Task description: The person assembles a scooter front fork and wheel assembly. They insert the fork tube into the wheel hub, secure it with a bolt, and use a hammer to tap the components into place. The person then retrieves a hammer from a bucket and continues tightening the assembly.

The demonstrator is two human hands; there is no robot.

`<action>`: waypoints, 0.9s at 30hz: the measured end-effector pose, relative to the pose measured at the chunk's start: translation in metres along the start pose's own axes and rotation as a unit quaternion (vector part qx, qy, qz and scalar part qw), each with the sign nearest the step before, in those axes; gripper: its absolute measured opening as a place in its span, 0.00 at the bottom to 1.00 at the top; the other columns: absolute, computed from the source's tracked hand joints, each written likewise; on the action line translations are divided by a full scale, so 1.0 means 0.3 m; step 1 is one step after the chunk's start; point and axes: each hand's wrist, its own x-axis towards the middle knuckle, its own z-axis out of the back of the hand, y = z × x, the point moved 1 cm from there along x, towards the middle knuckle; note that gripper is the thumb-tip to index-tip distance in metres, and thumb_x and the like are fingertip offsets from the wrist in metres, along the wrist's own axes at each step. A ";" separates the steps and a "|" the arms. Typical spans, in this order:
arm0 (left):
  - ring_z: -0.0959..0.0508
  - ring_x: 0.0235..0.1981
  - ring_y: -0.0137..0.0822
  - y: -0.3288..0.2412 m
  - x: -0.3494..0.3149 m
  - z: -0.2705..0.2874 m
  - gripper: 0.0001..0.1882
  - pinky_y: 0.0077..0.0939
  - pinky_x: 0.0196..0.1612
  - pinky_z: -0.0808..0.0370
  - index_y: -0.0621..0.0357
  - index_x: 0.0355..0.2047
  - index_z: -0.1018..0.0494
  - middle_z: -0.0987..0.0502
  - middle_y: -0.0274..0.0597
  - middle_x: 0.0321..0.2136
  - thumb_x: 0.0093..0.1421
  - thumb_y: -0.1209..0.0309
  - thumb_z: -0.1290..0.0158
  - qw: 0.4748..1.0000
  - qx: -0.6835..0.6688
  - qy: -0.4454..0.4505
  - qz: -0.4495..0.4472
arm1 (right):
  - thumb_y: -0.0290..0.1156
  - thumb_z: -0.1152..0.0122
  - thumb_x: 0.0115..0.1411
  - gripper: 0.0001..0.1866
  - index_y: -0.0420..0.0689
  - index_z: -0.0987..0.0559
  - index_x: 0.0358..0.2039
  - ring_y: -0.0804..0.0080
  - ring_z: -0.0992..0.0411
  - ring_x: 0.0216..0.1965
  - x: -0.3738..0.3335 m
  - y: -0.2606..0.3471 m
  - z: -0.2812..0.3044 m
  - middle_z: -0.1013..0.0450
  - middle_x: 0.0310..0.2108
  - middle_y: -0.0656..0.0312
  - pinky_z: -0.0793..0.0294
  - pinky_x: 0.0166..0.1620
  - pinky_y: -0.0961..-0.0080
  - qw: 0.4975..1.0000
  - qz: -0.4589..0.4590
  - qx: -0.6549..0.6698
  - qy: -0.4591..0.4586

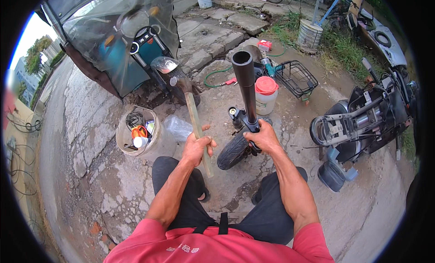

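My left hand [197, 147] is wrapped round the wooden handle of a hammer [193, 111], held upright with its metal head at the top. My right hand [265, 137] grips a black front fork [248, 93] near the base of its thick steering tube, which stands nearly vertical with its round open end up. Below the fork, a small black tyre [233, 150] rests on the ground between my feet, leaning a little. The hammer head is to the left of the tube and apart from it.
A dirty white bucket [162, 144] of tools stands left, beside a clear plastic bag [178, 128]. Behind the fork are a red-lidded container [266, 102], a green power drill [268, 68] and a black wire basket [311, 82]. A partly dismantled scooter [362, 120] lies right; a plastic-covered vehicle [97, 50] stands far left.
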 end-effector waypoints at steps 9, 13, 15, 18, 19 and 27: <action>0.27 0.20 0.25 0.000 -0.195 0.099 0.18 0.23 0.23 0.29 0.65 0.44 0.32 0.26 0.35 0.22 0.63 0.66 0.40 0.956 0.244 -0.138 -0.088 | 0.28 0.29 0.55 0.14 0.35 0.22 0.38 0.76 0.25 0.22 -0.031 -0.006 0.018 0.23 0.24 0.62 0.23 0.24 0.75 0.999 0.001 0.024 0.023; 0.28 0.16 0.27 -0.026 -0.267 0.098 0.15 0.24 0.20 0.28 0.64 0.50 0.36 0.26 0.40 0.26 0.67 0.73 0.47 0.995 0.102 -0.002 -0.019 | 0.29 0.30 0.56 0.14 0.35 0.22 0.38 0.76 0.24 0.22 -0.042 -0.009 -0.002 0.22 0.24 0.61 0.22 0.25 0.75 0.999 -0.008 0.022 0.039; 0.30 0.14 0.26 -0.108 -0.291 0.107 0.15 0.24 0.18 0.30 0.64 0.54 0.37 0.27 0.40 0.25 0.69 0.75 0.51 0.986 0.159 0.028 0.040 | 0.29 0.30 0.56 0.14 0.35 0.22 0.38 0.76 0.24 0.22 -0.046 -0.009 -0.003 0.22 0.24 0.61 0.22 0.25 0.75 0.999 -0.014 0.022 0.041; 0.32 0.14 0.25 -0.181 -0.300 0.085 0.13 0.21 0.18 0.32 0.62 0.52 0.36 0.27 0.39 0.25 0.71 0.70 0.53 0.952 0.304 -0.011 0.008 | 0.29 0.31 0.56 0.13 0.35 0.22 0.38 0.76 0.24 0.23 -0.051 -0.008 -0.003 0.22 0.25 0.61 0.22 0.25 0.75 0.999 -0.016 0.008 0.042; 0.30 0.15 0.26 -0.215 -0.302 0.075 0.13 0.23 0.19 0.31 0.62 0.52 0.36 0.27 0.39 0.25 0.72 0.69 0.53 0.951 0.308 -0.011 -0.010 | 0.29 0.31 0.56 0.13 0.35 0.22 0.38 0.76 0.24 0.23 -0.056 0.005 -0.006 0.22 0.25 0.60 0.22 0.25 0.75 0.999 -0.013 0.002 0.042; 0.21 0.28 0.39 -0.338 -0.257 0.052 0.16 0.38 0.36 0.26 0.62 0.52 0.33 0.23 0.44 0.24 0.72 0.62 0.52 0.840 0.542 0.027 -0.013 | 0.28 0.30 0.56 0.14 0.33 0.22 0.38 0.76 0.24 0.23 -0.074 0.002 -0.011 0.22 0.24 0.60 0.22 0.26 0.75 0.999 0.001 -0.002 0.047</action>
